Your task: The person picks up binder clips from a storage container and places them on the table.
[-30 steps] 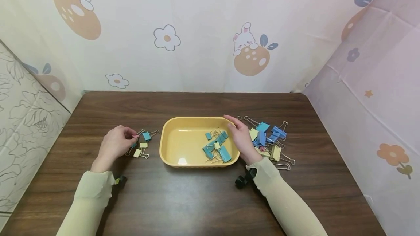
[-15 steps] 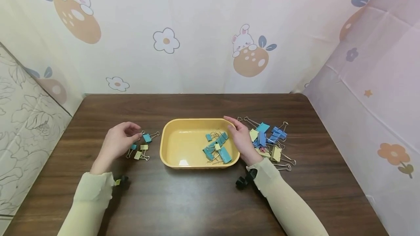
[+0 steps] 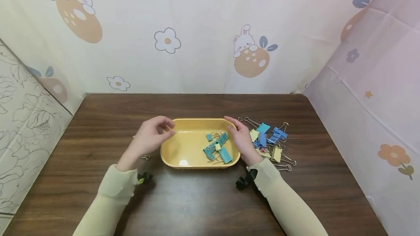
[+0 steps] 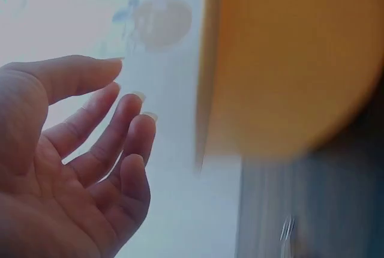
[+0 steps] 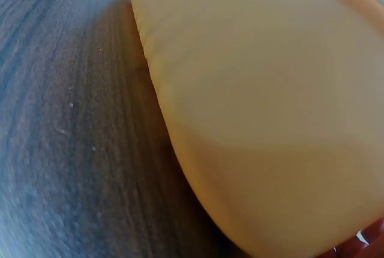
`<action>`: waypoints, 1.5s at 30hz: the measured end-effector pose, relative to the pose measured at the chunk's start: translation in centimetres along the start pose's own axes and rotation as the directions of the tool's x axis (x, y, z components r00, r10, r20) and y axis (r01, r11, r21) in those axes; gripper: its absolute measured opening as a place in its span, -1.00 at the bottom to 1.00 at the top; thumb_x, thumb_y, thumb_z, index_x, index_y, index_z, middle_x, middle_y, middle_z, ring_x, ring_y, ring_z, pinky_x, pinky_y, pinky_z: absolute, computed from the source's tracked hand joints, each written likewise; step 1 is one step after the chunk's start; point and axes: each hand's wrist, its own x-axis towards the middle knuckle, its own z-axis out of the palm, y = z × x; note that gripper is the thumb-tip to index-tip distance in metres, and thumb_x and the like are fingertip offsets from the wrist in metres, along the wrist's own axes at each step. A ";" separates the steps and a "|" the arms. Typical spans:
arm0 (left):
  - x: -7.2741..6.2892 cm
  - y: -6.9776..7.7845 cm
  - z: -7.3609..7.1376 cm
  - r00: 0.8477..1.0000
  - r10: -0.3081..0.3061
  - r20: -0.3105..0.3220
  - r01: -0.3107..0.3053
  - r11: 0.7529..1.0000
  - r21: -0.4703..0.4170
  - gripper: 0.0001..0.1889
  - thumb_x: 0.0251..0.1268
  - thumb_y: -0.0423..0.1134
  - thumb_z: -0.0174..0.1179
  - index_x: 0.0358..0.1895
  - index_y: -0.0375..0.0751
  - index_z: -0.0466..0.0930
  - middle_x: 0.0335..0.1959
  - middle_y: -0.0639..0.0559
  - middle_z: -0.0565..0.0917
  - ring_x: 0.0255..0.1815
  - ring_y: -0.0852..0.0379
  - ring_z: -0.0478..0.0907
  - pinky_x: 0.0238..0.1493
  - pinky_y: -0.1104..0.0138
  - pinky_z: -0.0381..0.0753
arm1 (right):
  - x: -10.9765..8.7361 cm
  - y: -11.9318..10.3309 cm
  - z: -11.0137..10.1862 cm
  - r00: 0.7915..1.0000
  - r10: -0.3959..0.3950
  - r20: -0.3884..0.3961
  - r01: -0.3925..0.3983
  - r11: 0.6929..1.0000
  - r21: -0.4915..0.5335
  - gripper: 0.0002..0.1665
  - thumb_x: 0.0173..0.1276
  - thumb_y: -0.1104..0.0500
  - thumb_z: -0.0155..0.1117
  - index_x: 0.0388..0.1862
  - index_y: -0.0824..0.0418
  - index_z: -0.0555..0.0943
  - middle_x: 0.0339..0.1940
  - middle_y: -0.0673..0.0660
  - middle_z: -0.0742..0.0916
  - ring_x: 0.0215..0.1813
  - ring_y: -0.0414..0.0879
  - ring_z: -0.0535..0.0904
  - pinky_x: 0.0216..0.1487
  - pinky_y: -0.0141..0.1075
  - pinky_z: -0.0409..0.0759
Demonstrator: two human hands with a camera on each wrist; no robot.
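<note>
A yellow plastic tray (image 3: 183, 148) sits mid-table, with several teal binder clips (image 3: 225, 154) and a small pale yellow one (image 3: 218, 147) in its right half. My right hand (image 3: 242, 139) holds the tray's right end, thumb at the rim; in the right wrist view the tray's outer wall (image 5: 270, 90) fills most of the picture. Over the tray's left rim hovers my left hand (image 3: 152, 136), and in the left wrist view its fingers (image 4: 141, 138) are loosely bent with nothing between them. It hides most of the small clips on the left, leaving a wire handle (image 3: 146, 157) showing.
A pile of blue, teal, yellow and pink binder clips (image 3: 261, 139) lies to the right of the tray, behind my right hand. The brown wooden table (image 3: 190, 199) backs onto a patterned curtain (image 3: 203, 65). Black wrist mounts (image 3: 242, 182) hang below both cuffs.
My left hand has left the small clips on the left and moved right to the tray's left rim. The right hand and the tray have stayed in place.
</note>
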 end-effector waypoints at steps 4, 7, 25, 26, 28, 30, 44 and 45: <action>0.6 1.4 3.0 0.995 0.062 0.082 -0.060 0.998 -0.020 -0.77 0.23 -0.19 0.38 -0.08 -0.15 0.70 -0.16 0.09 0.70 -0.19 0.14 0.60 -0.23 0.24 0.58 | -0.1 0.0 0.0 1.000 -0.004 0.001 0.004 1.000 -0.001 -0.56 0.59 0.24 -0.01 0.39 0.11 0.50 0.40 0.11 0.49 0.35 0.00 0.42 0.32 -0.06 0.41; 1.1 2.3 5.0 0.988 0.087 0.127 -0.086 0.996 -0.016 -0.76 0.22 -0.17 0.39 -0.06 -0.10 0.70 -0.13 0.12 0.70 -0.16 0.13 0.61 -0.21 0.24 0.58 | -0.1 -0.1 0.0 1.000 -0.013 0.002 0.013 1.000 -0.002 -0.55 0.59 0.25 -0.01 0.39 0.13 0.49 0.39 0.12 0.49 0.33 0.01 0.44 0.31 -0.06 0.42; 2.5 2.4 10.9 0.968 0.090 0.234 -0.129 0.979 0.157 -0.75 0.16 -0.12 0.43 -0.12 -0.09 0.70 -0.20 0.13 0.66 -0.19 0.15 0.55 -0.10 0.22 0.54 | 0.2 0.0 0.1 1.000 -0.007 0.007 0.007 1.000 0.014 -0.53 0.56 0.27 -0.01 0.39 0.13 0.49 0.39 0.12 0.49 0.31 0.04 0.46 0.30 -0.05 0.43; 2.4 2.4 11.0 0.967 0.090 0.239 -0.136 0.973 0.185 -0.74 0.16 -0.10 0.44 -0.13 -0.08 0.70 -0.21 0.13 0.65 -0.19 0.15 0.55 -0.11 0.23 0.53 | 0.2 0.0 0.1 1.000 -0.006 0.003 0.006 1.000 0.015 -0.54 0.56 0.27 0.00 0.39 0.13 0.49 0.39 0.12 0.49 0.31 0.04 0.46 0.30 -0.05 0.43; 2.4 2.5 11.2 0.963 0.096 0.250 -0.154 0.963 0.223 -0.72 0.14 -0.07 0.45 -0.13 -0.06 0.71 -0.23 0.13 0.65 -0.20 0.14 0.54 -0.13 0.23 0.53 | 0.2 0.1 0.0 1.000 -0.001 0.003 0.001 1.000 0.014 -0.54 0.56 0.27 -0.01 0.39 0.12 0.49 0.41 0.11 0.48 0.32 0.03 0.45 0.31 -0.06 0.42; 2.3 2.6 11.3 0.960 0.098 0.262 -0.165 0.956 0.244 -0.72 0.14 -0.06 0.45 -0.12 -0.05 0.71 -0.24 0.13 0.64 -0.21 0.14 0.53 -0.14 0.24 0.53 | 0.2 0.1 0.0 1.000 0.002 0.002 -0.002 1.000 0.015 -0.54 0.56 0.27 -0.01 0.39 0.13 0.49 0.41 0.11 0.47 0.32 0.02 0.45 0.30 -0.06 0.43; 2.2 2.4 11.7 0.964 0.083 0.254 -0.157 0.945 0.287 -0.88 0.17 -0.15 0.43 -0.25 -0.02 0.76 -0.34 0.21 0.60 -0.34 0.24 0.52 -0.23 0.30 0.52 | 0.2 0.1 -0.1 1.000 -0.004 -0.011 0.004 1.000 -0.001 -0.53 0.56 0.27 0.00 0.39 0.14 0.48 0.40 0.12 0.48 0.30 0.02 0.47 0.29 -0.07 0.43; 2.2 2.4 11.7 0.965 0.080 0.251 -0.150 0.950 0.273 -0.89 0.17 -0.16 0.43 -0.25 -0.03 0.76 -0.35 0.22 0.60 -0.34 0.25 0.52 -0.22 0.31 0.52 | 0.2 0.1 -0.1 1.000 -0.004 -0.013 0.004 1.000 -0.003 -0.53 0.56 0.27 0.00 0.39 0.14 0.49 0.40 0.12 0.48 0.29 0.02 0.47 0.29 -0.07 0.44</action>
